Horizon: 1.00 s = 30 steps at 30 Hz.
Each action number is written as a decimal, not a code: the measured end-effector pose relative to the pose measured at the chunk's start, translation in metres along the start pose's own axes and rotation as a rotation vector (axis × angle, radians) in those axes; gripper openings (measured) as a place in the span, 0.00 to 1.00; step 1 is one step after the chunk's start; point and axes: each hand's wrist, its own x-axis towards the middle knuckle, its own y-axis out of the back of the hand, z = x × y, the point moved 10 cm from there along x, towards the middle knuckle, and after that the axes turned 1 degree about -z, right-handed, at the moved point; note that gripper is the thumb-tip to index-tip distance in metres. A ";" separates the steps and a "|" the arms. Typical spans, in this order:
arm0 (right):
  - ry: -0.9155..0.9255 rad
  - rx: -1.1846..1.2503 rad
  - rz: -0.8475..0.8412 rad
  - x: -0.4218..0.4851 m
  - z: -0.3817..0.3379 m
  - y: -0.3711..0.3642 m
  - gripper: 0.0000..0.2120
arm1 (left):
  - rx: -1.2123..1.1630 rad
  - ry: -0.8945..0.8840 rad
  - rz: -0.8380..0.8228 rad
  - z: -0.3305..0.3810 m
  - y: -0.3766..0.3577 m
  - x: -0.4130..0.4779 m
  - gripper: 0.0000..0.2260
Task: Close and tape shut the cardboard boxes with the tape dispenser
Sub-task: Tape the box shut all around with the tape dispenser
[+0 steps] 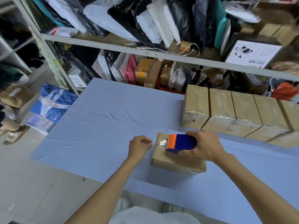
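A small closed cardboard box lies on the blue-grey cloth of the table, close to the near edge. My right hand grips a blue and orange tape dispenser that sits on the box's top, its orange toothed end pointing left. A shiny strip of clear tape runs from the dispenser toward the box's left edge. My left hand hovers just left of the box with curled fingers, pinching at the tape's end by the box edge.
A row of several taped cardboard boxes stands at the table's back right. Behind the table a metal shelf holds bags and parcels. A blue sack lies on the floor at left, beside a person's sandalled foot.
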 end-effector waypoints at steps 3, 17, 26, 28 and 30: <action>0.006 -0.021 -0.002 0.001 -0.002 0.000 0.30 | -0.144 0.100 -0.055 0.005 -0.017 -0.005 0.09; 0.044 -0.029 -0.070 0.001 -0.004 -0.004 0.35 | 0.196 0.055 0.029 0.023 -0.024 -0.005 0.12; 0.020 -0.060 -0.115 -0.019 0.032 -0.005 0.36 | 0.233 0.067 0.029 0.023 -0.025 0.003 0.11; -0.023 -0.052 -0.139 -0.031 0.051 -0.005 0.37 | 0.242 0.073 0.026 0.024 -0.025 0.007 0.11; -0.063 -0.054 -0.148 -0.038 0.062 -0.004 0.37 | 0.256 0.072 0.008 0.025 -0.027 0.009 0.10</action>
